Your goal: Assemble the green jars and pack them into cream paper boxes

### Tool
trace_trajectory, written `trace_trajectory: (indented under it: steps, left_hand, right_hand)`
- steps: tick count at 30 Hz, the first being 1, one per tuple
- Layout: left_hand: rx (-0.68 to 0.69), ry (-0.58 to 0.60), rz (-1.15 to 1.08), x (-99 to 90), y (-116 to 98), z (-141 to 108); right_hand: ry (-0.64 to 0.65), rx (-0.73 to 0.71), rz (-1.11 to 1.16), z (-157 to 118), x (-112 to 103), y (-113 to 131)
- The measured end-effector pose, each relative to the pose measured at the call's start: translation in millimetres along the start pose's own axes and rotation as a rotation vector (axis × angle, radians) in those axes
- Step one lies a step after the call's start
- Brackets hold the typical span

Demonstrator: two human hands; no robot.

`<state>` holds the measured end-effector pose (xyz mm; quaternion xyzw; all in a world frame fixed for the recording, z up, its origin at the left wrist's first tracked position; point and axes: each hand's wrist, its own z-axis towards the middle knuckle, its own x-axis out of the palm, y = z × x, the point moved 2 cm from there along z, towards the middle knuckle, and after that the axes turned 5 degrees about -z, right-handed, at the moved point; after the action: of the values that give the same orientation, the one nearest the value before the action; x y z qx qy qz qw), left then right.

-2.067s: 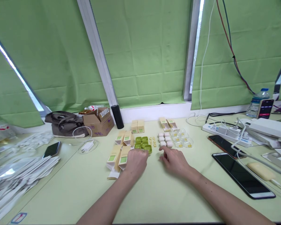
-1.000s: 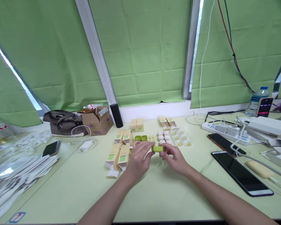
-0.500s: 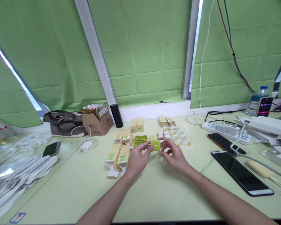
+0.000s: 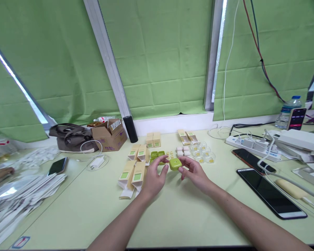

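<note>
A small green square case (image 4: pixel 175 164) with rounded corners, like an earbud case, is held just above the table. My right hand (image 4: pixel 196 174) pinches its right side between thumb and fingers. On the other side, my left hand (image 4: pixel 155 177) has its thumb and fingers apart, close to the case's left edge. Behind the left fingers sit several open green cases (image 4: pixel 157 153), partly covered. Tiny yellowish pieces (image 4: pixel 170 153) lie beside them, then small white-pink blocks (image 4: pixel 183 151) and clear round plastic cups (image 4: pixel 202 153) with yellow centres.
Cream cartons (image 4: pixel 132 174) stand left of my hands, with more cartons (image 4: pixel 153 139) behind. A phone (image 4: pixel 270 191), a power strip (image 4: pixel 247 143) and cables lie right. At left are a cardboard box (image 4: pixel 108 136), a bag (image 4: pixel 73 137), white packets (image 4: pixel 28 195) and another person's hand (image 4: pixel 1 174).
My left fingers have come off the green case, which now tilts in my right hand alone. Another person's hand has come further into view at the left edge.
</note>
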<state>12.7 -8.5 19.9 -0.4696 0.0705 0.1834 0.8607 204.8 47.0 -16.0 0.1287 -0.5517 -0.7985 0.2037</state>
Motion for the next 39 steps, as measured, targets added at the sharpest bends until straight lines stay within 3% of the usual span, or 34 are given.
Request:
trace_trajectory:
  steps: [4, 7, 10, 12, 16, 18, 21, 24, 29, 34, 39]
  left_hand:
    - [0.147, 0.195, 0.05, -2.9, -3.4, -0.8]
    - [0.162, 0.345, 0.098, -0.8, -8.8, -2.7]
    - [0.132, 0.416, 0.08, 3.4, -12.0, -4.6]
    - [0.078, 0.386, 0.014, 5.6, -10.6, -4.2]
    - [-0.08, 0.197, -0.249, 5.9, 0.1, 1.2]
    - [-0.141, 0.143, -0.427, 5.3, 5.8, 4.5]
    - [-0.201, 0.113, -0.624, 4.7, 11.1, 8.1]
    - [-0.237, 0.087, -0.717, 4.8, 13.0, 9.4]
    - [-0.323, 0.056, -0.899, 6.8, 14.8, 9.7]
    - [-0.381, 0.037, -0.982, 7.8, 18.6, 10.3]
    - [-0.39, 0.009, -0.998, 7.9, 23.1, 9.6]
  right_hand:
    - [0.052, 0.002, 0.005, -1.0, -0.3, 6.2]
    - [0.092, -0.001, 0.0, -1.9, -0.6, 8.6]
    - [0.112, -0.004, -0.013, -2.0, -0.8, 8.3]
    - [0.113, -0.004, -0.016, -1.4, -1.0, 7.2]
    - [0.046, -0.012, -0.076, 0.0, -3.7, 4.0]
    - [-0.009, -0.027, -0.257, -0.7, -5.7, 2.4]
    - [-0.044, -0.113, -0.713, -3.8, -5.5, 2.3]
    - [0.019, -0.25, -1.029, -6.6, 0.2, 4.1]
    - [0.102, -0.342, -1.201, -7.4, 8.2, 2.8]
    - [0.193, -0.319, -1.411, -6.4, 11.2, -5.4]
    - [0.306, -0.257, -1.573, 12.0, 16.3, -7.4]
